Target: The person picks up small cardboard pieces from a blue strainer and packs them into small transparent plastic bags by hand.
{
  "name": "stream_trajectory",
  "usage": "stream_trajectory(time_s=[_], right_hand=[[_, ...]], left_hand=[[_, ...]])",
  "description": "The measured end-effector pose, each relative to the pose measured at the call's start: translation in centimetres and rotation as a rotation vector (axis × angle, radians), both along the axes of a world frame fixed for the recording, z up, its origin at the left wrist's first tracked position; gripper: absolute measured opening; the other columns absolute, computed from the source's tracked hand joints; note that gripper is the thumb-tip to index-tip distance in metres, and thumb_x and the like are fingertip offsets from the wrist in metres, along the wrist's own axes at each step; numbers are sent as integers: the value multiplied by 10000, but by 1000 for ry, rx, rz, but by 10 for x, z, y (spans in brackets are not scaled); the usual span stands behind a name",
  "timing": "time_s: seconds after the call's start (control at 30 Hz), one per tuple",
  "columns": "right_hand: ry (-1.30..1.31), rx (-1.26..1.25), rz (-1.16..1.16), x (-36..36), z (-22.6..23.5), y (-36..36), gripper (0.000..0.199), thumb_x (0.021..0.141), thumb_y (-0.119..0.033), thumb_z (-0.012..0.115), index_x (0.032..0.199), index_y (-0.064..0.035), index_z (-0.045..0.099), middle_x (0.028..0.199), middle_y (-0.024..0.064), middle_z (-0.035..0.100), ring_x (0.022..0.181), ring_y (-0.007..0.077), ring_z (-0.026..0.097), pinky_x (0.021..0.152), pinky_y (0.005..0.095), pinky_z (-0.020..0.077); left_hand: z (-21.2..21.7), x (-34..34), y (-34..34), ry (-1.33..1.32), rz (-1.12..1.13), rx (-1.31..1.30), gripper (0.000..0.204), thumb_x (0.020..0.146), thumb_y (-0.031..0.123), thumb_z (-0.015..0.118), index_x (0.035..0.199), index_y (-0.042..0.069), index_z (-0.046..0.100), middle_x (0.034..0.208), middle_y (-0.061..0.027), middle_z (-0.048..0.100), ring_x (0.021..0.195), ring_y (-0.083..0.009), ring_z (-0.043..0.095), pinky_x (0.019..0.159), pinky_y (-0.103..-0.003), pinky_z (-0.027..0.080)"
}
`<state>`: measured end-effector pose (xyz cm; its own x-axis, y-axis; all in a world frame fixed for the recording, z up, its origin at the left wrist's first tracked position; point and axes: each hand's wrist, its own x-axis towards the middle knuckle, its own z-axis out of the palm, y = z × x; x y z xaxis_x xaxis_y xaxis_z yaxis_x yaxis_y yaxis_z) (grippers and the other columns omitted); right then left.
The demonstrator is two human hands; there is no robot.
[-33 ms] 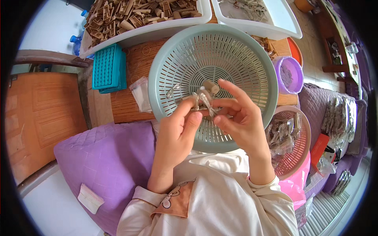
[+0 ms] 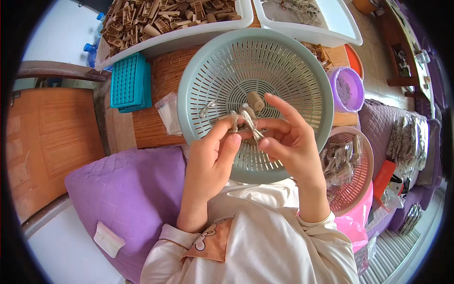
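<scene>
Silvery, twisted, wire-like bundle (image 2: 249, 122) held above round grey-green slotted plastic basket (image 2: 182, 99). Left hand (image 2: 208, 158), right hand (image 2: 297, 146): both grips pinched it by fingertips, likely for fine control; basket beneath presumably caught drops. Small tan cylinder (image 2: 255, 101) lay inside basket.

Orange-brown wooden door (image 2: 59, 146) at left — pale tiled floor (image 2: 376, 66), upper right.

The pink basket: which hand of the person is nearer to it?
Right. The right hand is just left of the pink basket in the picture; the left hand is farther left, beyond the right hand.
</scene>
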<state>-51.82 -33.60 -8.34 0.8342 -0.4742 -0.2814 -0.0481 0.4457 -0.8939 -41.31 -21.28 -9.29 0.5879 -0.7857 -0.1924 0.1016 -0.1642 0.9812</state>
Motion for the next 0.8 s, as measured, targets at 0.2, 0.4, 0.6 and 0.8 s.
stream_trajectory(time_s=[0.2,0.4,0.6,0.8], right_hand=[[-168,440,-78,-9,-23,-3,495,767,23,593,1219,-26,396,899,50,573,690,75,546,520,178,464],[-187,486,-92,-13,-26,-2,410,782,7,583,1164,-18,436,851,30,549,691,91,546,511,173,465],[-320,892,-66,-15,-25,-2,397,807,-4,549,1183,-22,425,914,64,558,693,124,539,465,149,434],[-361,1054,-45,-13,-22,0,465,819,-6,528,1252,-35,363,1107,102,495,700,134,520,436,129,404]], left_hand=[[9,0,-4,-71,0,27,171,856,70,473,987,-26,524,773,-79,643,667,-43,566,560,-175,419],[17,0,-5,-87,18,58,113,842,74,501,916,-5,529,713,-46,635,588,-25,516,508,-182,389],[-2,-2,-19,-489,89,-182,112,859,47,447,943,-11,493,765,-69,603,559,-138,517,560,-241,429],[0,-10,-25,-273,108,-108,104,874,72,416,943,0,446,753,-111,589,630,-231,598,559,-298,450]])
